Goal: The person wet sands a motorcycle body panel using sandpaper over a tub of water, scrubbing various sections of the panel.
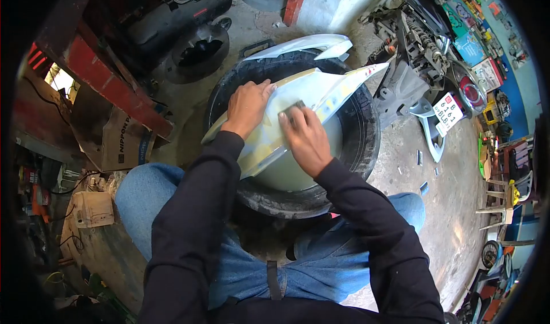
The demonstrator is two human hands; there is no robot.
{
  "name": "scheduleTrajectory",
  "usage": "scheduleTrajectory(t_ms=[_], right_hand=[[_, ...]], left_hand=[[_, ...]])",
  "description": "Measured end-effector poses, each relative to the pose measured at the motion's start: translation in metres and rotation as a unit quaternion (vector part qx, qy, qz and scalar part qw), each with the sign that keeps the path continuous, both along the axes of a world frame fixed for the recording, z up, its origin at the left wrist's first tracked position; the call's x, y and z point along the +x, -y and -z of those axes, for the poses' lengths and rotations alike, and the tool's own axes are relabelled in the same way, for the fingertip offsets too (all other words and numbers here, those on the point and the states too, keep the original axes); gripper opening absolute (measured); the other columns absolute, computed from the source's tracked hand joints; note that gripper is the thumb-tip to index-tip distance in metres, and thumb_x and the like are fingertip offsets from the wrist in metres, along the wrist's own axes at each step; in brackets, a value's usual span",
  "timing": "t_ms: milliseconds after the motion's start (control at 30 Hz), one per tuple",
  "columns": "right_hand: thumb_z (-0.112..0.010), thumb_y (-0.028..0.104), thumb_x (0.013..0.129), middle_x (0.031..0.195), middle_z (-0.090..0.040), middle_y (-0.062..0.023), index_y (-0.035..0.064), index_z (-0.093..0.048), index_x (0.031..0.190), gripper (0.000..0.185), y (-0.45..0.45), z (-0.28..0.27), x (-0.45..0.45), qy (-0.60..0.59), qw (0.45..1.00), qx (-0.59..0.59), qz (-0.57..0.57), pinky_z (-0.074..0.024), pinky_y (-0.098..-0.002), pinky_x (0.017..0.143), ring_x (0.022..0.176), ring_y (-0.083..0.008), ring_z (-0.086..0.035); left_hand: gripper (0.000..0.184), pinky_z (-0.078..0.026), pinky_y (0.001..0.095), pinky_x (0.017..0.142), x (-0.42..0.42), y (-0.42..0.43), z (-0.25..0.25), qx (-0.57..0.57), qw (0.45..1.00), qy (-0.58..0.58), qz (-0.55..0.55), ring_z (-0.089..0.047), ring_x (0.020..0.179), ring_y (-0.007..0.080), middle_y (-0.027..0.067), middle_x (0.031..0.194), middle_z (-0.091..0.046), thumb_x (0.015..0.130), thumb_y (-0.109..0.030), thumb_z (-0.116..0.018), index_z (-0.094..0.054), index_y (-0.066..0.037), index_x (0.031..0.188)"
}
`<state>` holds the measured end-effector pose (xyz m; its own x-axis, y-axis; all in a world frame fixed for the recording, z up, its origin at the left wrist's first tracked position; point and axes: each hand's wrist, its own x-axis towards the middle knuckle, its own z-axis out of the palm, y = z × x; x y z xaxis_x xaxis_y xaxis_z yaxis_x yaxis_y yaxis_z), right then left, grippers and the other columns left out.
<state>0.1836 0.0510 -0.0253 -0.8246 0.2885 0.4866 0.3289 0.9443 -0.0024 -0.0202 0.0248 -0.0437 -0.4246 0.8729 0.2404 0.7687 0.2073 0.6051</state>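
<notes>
A white and yellowish motorcycle body panel (295,93) lies tilted across a black tub (371,135) of cloudy water. My left hand (249,107) holds the panel near its upper left edge, fingers pressed over it. In my right hand (306,139) is a small dark piece of sandpaper (296,107), pressed by the fingertips against the middle of the panel. Part of the sandpaper is hidden beneath the fingers. Behind, a second white panel (303,44) rests across the tub's far rim.
A partly stripped motorcycle with a number plate (447,114) stands at the right. Left are a red metal frame (106,72), a cardboard box (126,138) and a black air tank (183,14). Small scraps (424,187) lie on the concrete floor.
</notes>
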Motion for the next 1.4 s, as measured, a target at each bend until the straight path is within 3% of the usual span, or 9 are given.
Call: scheduleTrajectory(t_ms=[267,400,467,633,800,900,967,1100,1400], right_hand=[[-0.065,0.002,0.079,0.116,-0.062,-0.0136,0.0048,-0.071,0.121,0.043,-0.019,-0.009,-0.018,-0.03,0.999,0.017,-0.022,-0.0515,-0.0423,0.095,0.11,-0.0331,-0.059],[-0.066,0.0,0.079,0.118,-0.068,-0.0123,0.0108,-0.077,0.113,0.037,-0.031,-0.028,-0.007,-0.055,0.995,-0.079,-0.002,-0.0505,-0.0441,0.097,0.112,-0.0329,-0.06],[-0.056,-0.006,0.083,0.118,-0.071,-0.0134,0.0075,-0.076,0.118,0.043,-0.037,-0.033,0.005,-0.135,0.968,-0.213,0.023,-0.0506,-0.0382,0.1,0.11,-0.0336,-0.064],[-0.049,-0.007,0.09,0.121,-0.073,-0.0137,0.0006,-0.074,0.122,0.041,-0.038,-0.024,0.03,-0.233,0.898,-0.372,0.037,-0.0498,-0.0285,0.099,0.112,-0.0186,-0.068],[-0.049,-0.011,0.088,0.122,-0.073,-0.0156,0.0003,-0.074,0.122,0.043,-0.033,-0.015,0.033,-0.243,0.901,-0.357,0.036,-0.0489,-0.0304,0.103,0.118,-0.0226,-0.068],[-0.049,-0.013,0.086,0.122,-0.073,-0.0172,0.0002,-0.073,0.121,0.045,-0.025,-0.013,0.027,-0.226,0.92,-0.321,0.02,-0.0487,-0.0338,0.106,0.122,-0.029,-0.067],[-0.056,-0.013,0.082,0.122,-0.071,-0.0157,0.0015,-0.072,0.121,0.045,-0.024,-0.009,0.023,-0.182,0.953,-0.24,-0.024,-0.0492,-0.0404,0.108,0.122,-0.0364,-0.064],[-0.064,-0.006,0.08,0.123,-0.07,-0.0104,0.0054,-0.072,0.12,0.043,-0.016,-0.003,0.015,-0.095,0.985,-0.141,-0.039,-0.0497,-0.042,0.104,0.117,-0.0322,-0.061],[-0.071,0.004,0.077,0.098,-0.066,-0.0073,0.0074,-0.073,0.117,0.04,-0.012,-0.009,0.013,-0.112,0.981,-0.161,-0.009,-0.0523,-0.041,0.084,0.096,-0.0296,-0.06]], left_hand=[[0.048,-0.052,0.0512,0.09,0.0,-0.001,0.002,0.0,1.0,0.011,-0.014,-0.067,0.106,0.0401,0.0193,0.109,-0.071,0.105,-0.046,-0.05,-0.073,-0.01,0.128],[0.048,-0.051,0.05,0.092,0.0,0.004,-0.005,0.002,0.999,0.047,-0.004,-0.067,0.107,0.0398,0.0188,0.109,-0.071,0.105,-0.045,-0.05,-0.072,-0.009,0.128],[0.048,-0.051,0.0503,0.092,-0.001,0.006,-0.003,0.006,0.999,0.045,-0.004,-0.067,0.107,0.0397,0.0186,0.11,-0.072,0.105,-0.045,-0.05,-0.073,-0.009,0.127],[0.048,-0.051,0.0473,0.094,-0.007,0.004,-0.003,-0.003,0.999,0.051,0.015,-0.066,0.109,0.0402,0.0197,0.109,-0.071,0.105,-0.044,-0.052,-0.07,-0.008,0.13],[0.066,-0.049,0.0418,0.102,-0.014,0.015,-0.004,0.055,0.985,0.143,0.077,-0.066,0.117,0.0345,0.0228,0.123,-0.068,0.089,-0.041,-0.079,-0.062,-0.002,0.139],[0.077,-0.049,0.0433,0.105,-0.017,0.023,-0.003,0.072,0.986,0.132,0.074,-0.067,0.116,0.0358,0.0244,0.127,-0.066,0.083,-0.047,-0.082,-0.06,-0.001,0.141],[0.081,-0.049,0.0429,0.104,-0.02,0.029,-0.001,0.021,0.995,0.09,0.033,-0.067,0.116,0.0359,0.0245,0.127,-0.067,0.082,-0.052,-0.082,-0.06,-0.001,0.141],[0.088,-0.051,0.0436,0.101,-0.025,0.042,-0.012,-0.169,0.978,0.119,-0.026,-0.069,0.114,0.0366,0.0247,0.123,-0.071,0.079,-0.068,-0.076,-0.065,-0.002,0.135],[0.083,-0.053,0.0448,0.094,-0.013,0.045,-0.022,-0.168,0.965,0.17,-0.107,-0.072,0.106,0.0368,0.0212,0.109,-0.076,0.081,-0.078,-0.068,-0.078,-0.002,0.111]])
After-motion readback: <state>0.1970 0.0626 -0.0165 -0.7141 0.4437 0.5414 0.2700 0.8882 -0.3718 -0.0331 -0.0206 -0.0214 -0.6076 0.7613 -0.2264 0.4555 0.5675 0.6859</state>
